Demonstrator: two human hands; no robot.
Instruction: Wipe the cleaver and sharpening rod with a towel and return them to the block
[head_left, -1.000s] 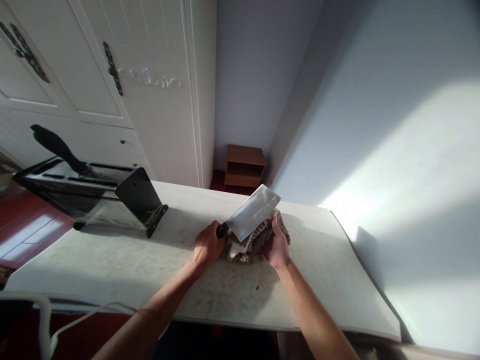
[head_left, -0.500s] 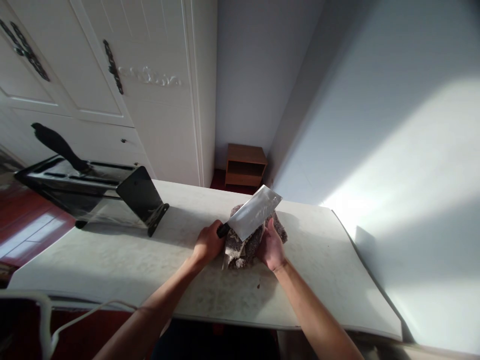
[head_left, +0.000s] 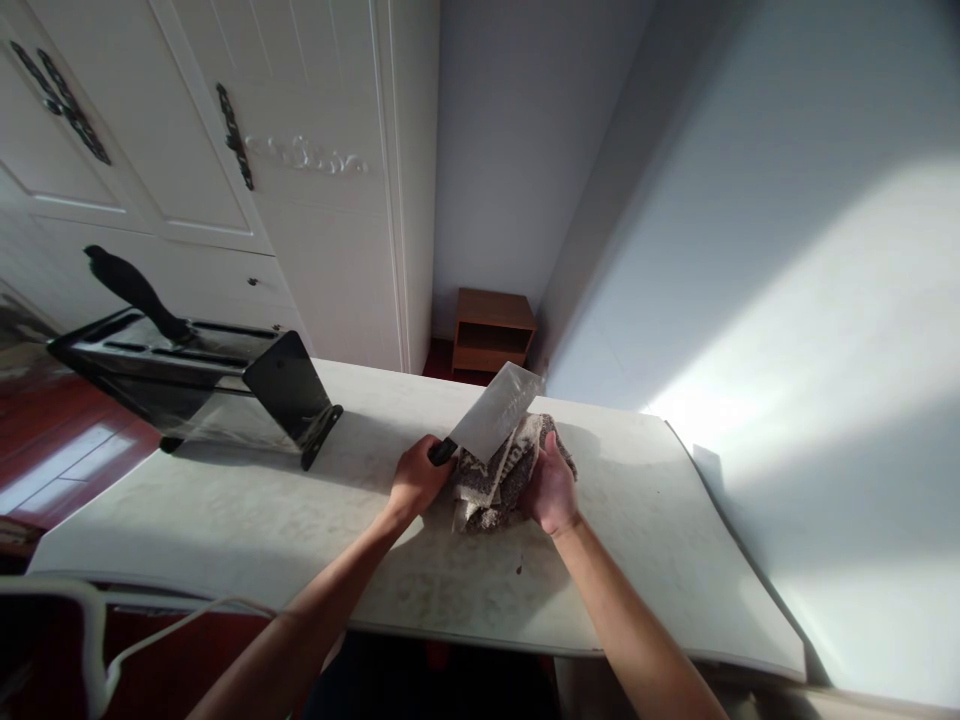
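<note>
My left hand (head_left: 415,481) is closed round the dark handle of a cleaver (head_left: 493,413), whose broad steel blade points up and to the right. My right hand (head_left: 551,486) grips a crumpled grey speckled cloth (head_left: 495,480) bunched against the blade's underside. Both hands rest over the middle of a pale marbled table (head_left: 225,520).
A black knife rack (head_left: 202,385) with one dark-handled knife (head_left: 135,292) stands on the table's left part. White cabinet doors rise behind it. A small wooden stand (head_left: 491,330) sits on the floor in the corner. A blue-grey wall runs along the right. A white cable hangs at bottom left.
The cleaver blade has shifted a little left and tilted, and the cloth under it has been rearranged by my right hand. Both hands stay in about the same place.
</note>
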